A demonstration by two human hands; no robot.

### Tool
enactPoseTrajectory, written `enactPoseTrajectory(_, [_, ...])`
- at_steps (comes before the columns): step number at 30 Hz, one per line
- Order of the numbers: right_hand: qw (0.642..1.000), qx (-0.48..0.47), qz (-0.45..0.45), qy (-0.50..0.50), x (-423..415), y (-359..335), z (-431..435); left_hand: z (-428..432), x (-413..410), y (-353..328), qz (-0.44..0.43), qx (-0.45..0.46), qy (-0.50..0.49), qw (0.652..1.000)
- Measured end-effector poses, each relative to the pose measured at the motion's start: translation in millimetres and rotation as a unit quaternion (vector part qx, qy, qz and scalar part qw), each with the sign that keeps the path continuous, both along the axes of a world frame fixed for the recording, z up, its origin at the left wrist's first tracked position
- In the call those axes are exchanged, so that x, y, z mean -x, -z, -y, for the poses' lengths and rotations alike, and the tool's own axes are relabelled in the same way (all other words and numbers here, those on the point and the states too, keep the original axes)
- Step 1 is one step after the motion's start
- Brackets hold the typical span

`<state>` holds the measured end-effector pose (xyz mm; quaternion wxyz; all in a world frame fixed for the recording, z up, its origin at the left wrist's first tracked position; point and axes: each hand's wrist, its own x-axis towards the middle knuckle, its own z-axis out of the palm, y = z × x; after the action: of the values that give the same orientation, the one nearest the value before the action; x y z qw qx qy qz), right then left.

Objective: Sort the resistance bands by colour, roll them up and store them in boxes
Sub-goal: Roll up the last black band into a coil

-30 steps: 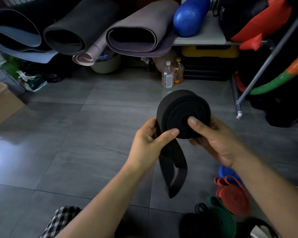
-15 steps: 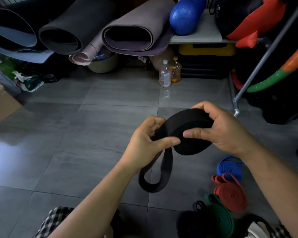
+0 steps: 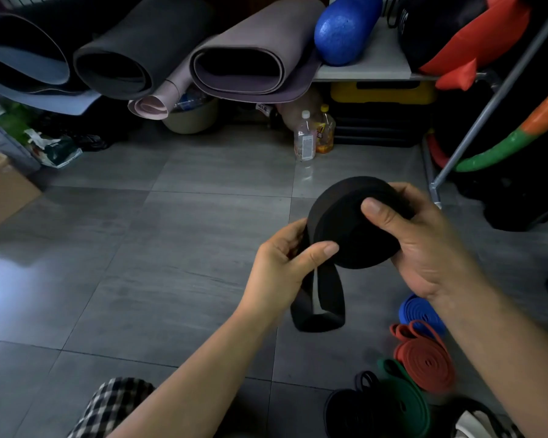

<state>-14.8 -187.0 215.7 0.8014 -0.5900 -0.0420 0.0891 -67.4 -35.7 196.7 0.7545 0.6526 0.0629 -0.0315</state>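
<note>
Your right thumb (image 3: 377,213) presses on the flat face of the black resistance band roll (image 3: 345,238). The other fingers (image 3: 404,192) of your right hand (image 3: 424,248) curl round its far rim, so this hand grips the roll firmly. Your left thumb (image 3: 317,252) lies across the near edge of the roll. The fingers (image 3: 290,232) of your left hand (image 3: 279,276) are curled behind the loose strap (image 3: 325,308) where it leaves the roll, so this hand pinches the strap.

The roll is held in the air above the grey tiled floor (image 3: 140,263), with its flat face turned toward you. Under the roll the loose strap hangs down as a short loop; whether it touches the floor, I cannot tell.

Below and to the right of the roll, four coiled bands lie on the floor: the blue band (image 3: 419,311) nearest to the roll, then the red band (image 3: 426,358), the green band (image 3: 404,390) and the black band (image 3: 355,412). Far to the left of the roll stands a cardboard box (image 3: 4,191). Behind the roll stand two plastic bottles (image 3: 306,139).
</note>
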Motion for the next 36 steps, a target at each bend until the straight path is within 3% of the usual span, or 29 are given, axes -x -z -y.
enactPoseTrajectory(5, [0.985,-0.142,-0.101,0.013,5,7,-8,7,2,3,0.008,0.050,0.000,0.999])
enactPoseTrajectory(9, [0.986,-0.135,-0.091,-0.032,8,12,-14,6,0,2,-0.002,0.118,-0.050,0.992])
enactPoseTrajectory(11, [0.992,-0.072,-0.052,-0.092,6,11,-9,4,-2,1,-0.015,0.143,-0.078,0.987])
enactPoseTrajectory(13, [0.987,0.079,-0.005,-0.141,4,19,-1,-1,-6,-3,-0.023,0.195,-0.104,0.975])
enactPoseTrajectory(15, [0.936,0.290,0.010,-0.197,1,33,6,-10,-10,-7,-0.014,0.247,-0.126,0.961])
enactPoseTrajectory(17, [0.867,0.423,-0.001,-0.262,2,51,8,-17,-13,-11,-0.013,0.289,-0.141,0.947])
enactPoseTrajectory(19, [0.825,0.479,0.024,-0.299,4,67,5,-21,-14,-14,-0.016,0.325,-0.148,0.934])
enactPoseTrajectory(25, [0.805,0.536,0.058,-0.246,17,90,-7,-30,-18,-24,-0.010,0.411,-0.181,0.894])
enactPoseTrajectory(27, [0.831,0.505,0.020,-0.232,16,94,-8,-39,-19,-25,-0.001,0.428,-0.195,0.883])
enactPoseTrajectory(28, [0.861,0.460,-0.010,-0.217,15,94,-7,-44,-19,-25,0.006,0.428,-0.204,0.881])
enactPoseTrajectory(31, [0.958,0.180,-0.155,-0.160,9,81,-3,-62,-20,-25,0.034,0.405,-0.241,0.881])
enactPoseTrajectory(34, [0.968,-0.078,-0.199,-0.136,-7,63,10,-79,-19,-24,0.055,0.367,-0.263,0.891])
enactPoseTrajectory(36, [0.933,-0.204,-0.213,-0.205,-13,51,17,-84,-18,-23,0.050,0.356,-0.268,0.894])
